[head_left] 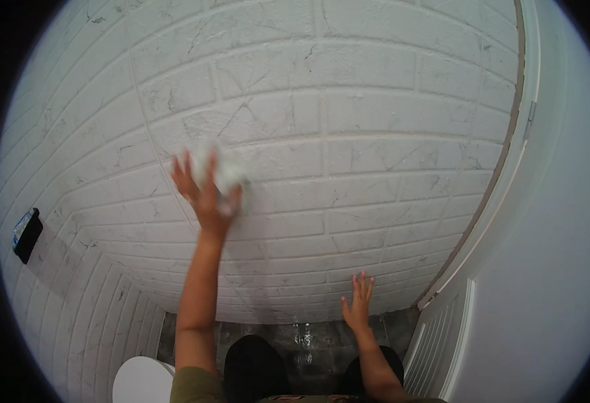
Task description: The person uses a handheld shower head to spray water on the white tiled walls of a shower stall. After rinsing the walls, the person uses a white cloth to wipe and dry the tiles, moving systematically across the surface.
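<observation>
My left hand point(207, 201) is raised against a white brick-pattern wall point(365, 116) with grey veining. Under its thumb and fingers is a white cloth or wipe point(229, 171), blurred, so its exact kind is unclear. The cloth appears pressed flat to the wall. Lower and to the right, my right hand point(358, 307) has its fingers spread near the same wall and holds nothing. Whether its fingertips touch the wall cannot be made out.
On the left wall hangs a black holder point(29, 239) with a blue-and-white packet. A white rounded lid point(141, 380) stands at lower left. Dark floor tiles point(320, 335) show shiny, wet-looking spots by my knees. A white door point(522, 282) with louvres and hinges bounds the right side.
</observation>
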`<move>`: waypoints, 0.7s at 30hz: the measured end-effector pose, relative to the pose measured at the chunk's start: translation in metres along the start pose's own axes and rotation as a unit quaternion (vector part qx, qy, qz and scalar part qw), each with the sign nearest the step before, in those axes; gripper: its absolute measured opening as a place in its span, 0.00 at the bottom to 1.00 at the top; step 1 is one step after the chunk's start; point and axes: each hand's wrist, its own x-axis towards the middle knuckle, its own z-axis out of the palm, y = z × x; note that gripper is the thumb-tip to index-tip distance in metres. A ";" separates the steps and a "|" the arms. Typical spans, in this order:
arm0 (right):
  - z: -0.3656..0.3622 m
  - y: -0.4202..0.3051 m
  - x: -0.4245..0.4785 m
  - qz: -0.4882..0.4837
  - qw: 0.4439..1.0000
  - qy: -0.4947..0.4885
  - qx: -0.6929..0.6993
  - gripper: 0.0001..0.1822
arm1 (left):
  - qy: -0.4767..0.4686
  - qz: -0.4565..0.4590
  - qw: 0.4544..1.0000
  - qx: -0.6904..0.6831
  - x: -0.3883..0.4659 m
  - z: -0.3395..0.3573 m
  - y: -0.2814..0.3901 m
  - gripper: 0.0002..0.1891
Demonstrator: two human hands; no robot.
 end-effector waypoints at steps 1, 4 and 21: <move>0.000 0.002 -0.001 0.016 1.000 0.021 -0.001 0.40 | 0.014 -0.020 0.999 -0.023 0.038 0.006 -0.002 0.32; 0.009 0.010 -0.010 0.065 0.997 0.043 -0.008 0.43 | 0.028 -0.039 0.999 -0.024 0.102 0.024 0.000 0.30; 0.030 0.047 -0.022 0.113 0.993 -0.029 -0.033 0.61 | -0.233 0.187 0.951 -0.085 0.098 0.047 0.040 0.35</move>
